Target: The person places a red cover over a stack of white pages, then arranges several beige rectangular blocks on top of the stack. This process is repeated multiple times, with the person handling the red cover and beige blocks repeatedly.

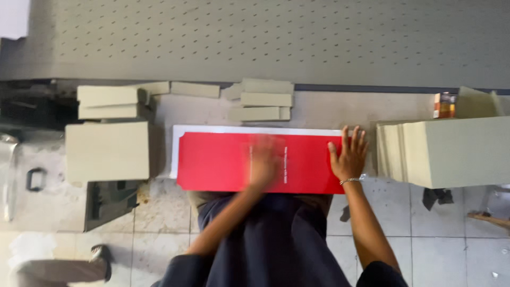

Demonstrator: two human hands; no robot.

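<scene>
A big red sheet [228,162] is lying flat on the worktop [319,109], between two stacks of pale boards. The right hand [349,154] is pressing on its right end, fingers spread wide, holding nothing. The left hand [264,159] is lying on the middle, blurry, so I cannot tell about its fingers.

- A dark navy garment is worn over the torso, with short sleeves ending near the upper arms.
- Both forearms are left bare.
- A thin silver-coloured bracelet [350,181] is worn at the wrist of the right hand [348,154].
- The left hand [264,162] is blurred; nothing worn on it can be made out.
</scene>
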